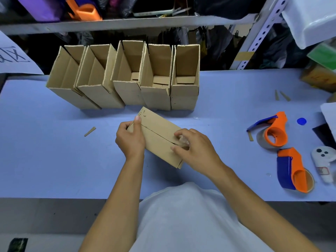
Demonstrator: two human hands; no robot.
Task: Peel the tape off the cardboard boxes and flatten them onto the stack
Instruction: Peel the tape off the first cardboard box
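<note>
**While the seam is coming clear, tape-peel step on the near box**

While your left hand (130, 140) pins the far-left end of the closed cardboard box (156, 138), thumb up on the top corner and fingers wrapped over the edge, your right hand (192, 148) is at the near-right end of the seam, fingers pinched on a crumpled wad of clear tape (182, 141). So: left grip closed on the box, right grip closed on the tape wad. Box lies on the blue surface (54, 160), angled, just in front of the row of open boxes (125, 75) standing at the back, apart from them.

Step, as I read it: peeling, near its end. Centre seam looks mostly bare; can't tell if any tape is still stuck under your right fingers.

Next move calls for: pull the wad free and away from the seam, keep the left hand holding so the box doesn't slide, ditch the tape, then open the flaps and press it flat. No flattened stack is visible, so where it goes I can't say.

Two orange tape dispensers (274, 131) sit well off to your right, not needed.
</note>
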